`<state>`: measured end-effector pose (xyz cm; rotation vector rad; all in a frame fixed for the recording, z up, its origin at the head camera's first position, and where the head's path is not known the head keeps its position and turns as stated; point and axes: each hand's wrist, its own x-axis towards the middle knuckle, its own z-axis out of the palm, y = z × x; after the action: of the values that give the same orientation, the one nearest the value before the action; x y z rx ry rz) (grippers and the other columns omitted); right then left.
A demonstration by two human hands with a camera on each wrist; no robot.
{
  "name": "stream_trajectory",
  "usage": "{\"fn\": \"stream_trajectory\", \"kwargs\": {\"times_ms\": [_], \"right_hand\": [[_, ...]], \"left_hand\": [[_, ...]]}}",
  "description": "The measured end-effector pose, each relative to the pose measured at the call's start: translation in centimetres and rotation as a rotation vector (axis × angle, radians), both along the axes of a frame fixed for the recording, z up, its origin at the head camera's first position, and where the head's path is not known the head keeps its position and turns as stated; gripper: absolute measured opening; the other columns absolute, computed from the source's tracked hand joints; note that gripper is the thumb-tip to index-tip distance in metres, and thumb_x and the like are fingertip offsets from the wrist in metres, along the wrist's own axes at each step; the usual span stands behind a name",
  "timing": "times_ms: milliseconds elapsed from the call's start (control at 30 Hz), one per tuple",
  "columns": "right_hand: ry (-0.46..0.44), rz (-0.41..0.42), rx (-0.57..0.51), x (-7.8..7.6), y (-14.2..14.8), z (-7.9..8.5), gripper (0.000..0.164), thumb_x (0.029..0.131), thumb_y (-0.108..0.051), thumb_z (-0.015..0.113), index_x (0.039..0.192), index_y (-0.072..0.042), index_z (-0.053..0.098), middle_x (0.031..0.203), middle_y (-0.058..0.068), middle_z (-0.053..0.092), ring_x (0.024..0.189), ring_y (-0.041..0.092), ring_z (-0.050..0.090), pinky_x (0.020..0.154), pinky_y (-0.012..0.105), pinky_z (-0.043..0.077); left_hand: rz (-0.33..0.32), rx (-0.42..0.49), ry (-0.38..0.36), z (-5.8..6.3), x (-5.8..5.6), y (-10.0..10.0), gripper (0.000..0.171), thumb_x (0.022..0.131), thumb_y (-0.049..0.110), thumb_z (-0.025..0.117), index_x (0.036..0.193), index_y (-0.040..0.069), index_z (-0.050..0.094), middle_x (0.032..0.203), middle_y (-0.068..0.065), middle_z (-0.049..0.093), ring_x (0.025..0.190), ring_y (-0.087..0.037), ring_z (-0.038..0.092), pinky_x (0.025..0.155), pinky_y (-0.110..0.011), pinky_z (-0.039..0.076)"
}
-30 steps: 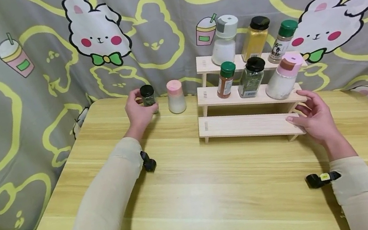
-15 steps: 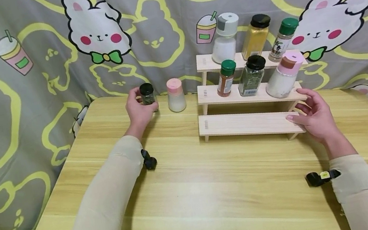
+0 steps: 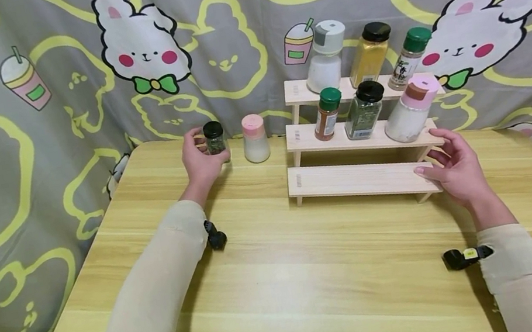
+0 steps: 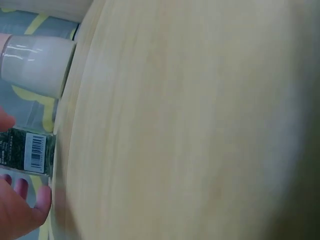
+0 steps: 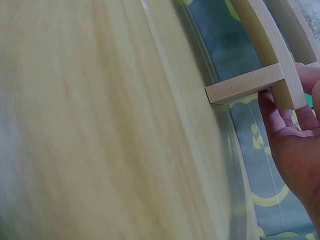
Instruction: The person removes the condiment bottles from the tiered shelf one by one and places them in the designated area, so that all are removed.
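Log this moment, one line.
left hand: around black-capped jar | right hand: grips rack, right end | pink-lidded bottle: beside jar

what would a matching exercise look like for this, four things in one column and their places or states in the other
1. left hand
2. yellow-filled jar
3. green-capped reddish jar
4. right hand

A. on the middle shelf
B. gripping the right end of the rack
C. on the top shelf
D. gripping a black-capped jar

Pairs: 1-D, 2-C, 3-A, 4-B
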<state>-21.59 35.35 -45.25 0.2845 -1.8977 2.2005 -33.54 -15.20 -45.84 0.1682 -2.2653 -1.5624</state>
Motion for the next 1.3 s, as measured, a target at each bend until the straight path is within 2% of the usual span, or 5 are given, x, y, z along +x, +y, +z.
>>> {"fn": "stream_trajectory", "kwargs": {"times_ms": [400,700,1000,1200,1300], "right_hand": [[0.001,-0.006,-0.003,0.1,0.1,0.0,0.085,0.069,0.041,0.058,0.141,-0.003,0.049,0.122,0.009,0.055,0.106,0.019,0.061,0.082,0.023,0.054],[-0.01,-0.008,0.001,0.2,0.2,0.2,0.085,0.07,0.041,0.058,0.142,-0.004,0.048,0.123,0.009,0.054,0.106,0.019,0.061,0.082,0.023,0.054],[-0.016,-0.005,-0.002,0.1,0.1,0.1,0.085,0.07,0.04,0.058,0.142,-0.004,0.048,0.123,0.009,0.053,0.106,0.019,0.061,0.081,0.023,0.054],[-0.009,0.001,-0.005,0.1,0.0,0.1,0.084,0.07,0.041,0.058,0.142,-0.003,0.048,0.124,0.009,0.054,0.106,0.019,0.061,0.081,0.024,0.055],[-0.014,-0.003,-0.001,0.1,0.0,0.1,0.084,0.07,0.041,0.058,0.141,-0.004,0.048,0.124,0.008,0.054,0.107,0.019,0.061,0.081,0.024,0.054]], "left_hand": [[0.021,-0.01,0.012,1.7,1.6,-0.2,0.082,0.07,0.005,0.086,0.14,0.008,0.044,0.123,-0.015,0.048,0.11,-0.032,0.048,0.091,-0.035,0.044],[0.034,-0.018,0.107,3.7,3.3,0.8,0.079,0.07,0.005,0.085,0.138,0.008,0.045,0.122,-0.015,0.048,0.108,-0.03,0.049,0.092,-0.042,0.046],[-0.01,-0.012,0.207,5.4,4.6,2.7,0.078,0.068,0.004,0.085,0.136,0.009,0.046,0.121,-0.012,0.047,0.109,-0.03,0.05,0.092,-0.045,0.047],[-0.073,0.008,0.275,6.5,5.2,4.2,0.076,0.067,0.001,0.082,0.135,0.009,0.048,0.119,-0.012,0.047,0.107,-0.029,0.049,0.089,-0.047,0.047],[-0.094,-0.01,0.299,6.8,5.4,5.0,0.075,0.068,0.002,0.082,0.134,0.01,0.049,0.118,-0.011,0.048,0.106,-0.026,0.05,0.088,-0.04,0.047]]}}
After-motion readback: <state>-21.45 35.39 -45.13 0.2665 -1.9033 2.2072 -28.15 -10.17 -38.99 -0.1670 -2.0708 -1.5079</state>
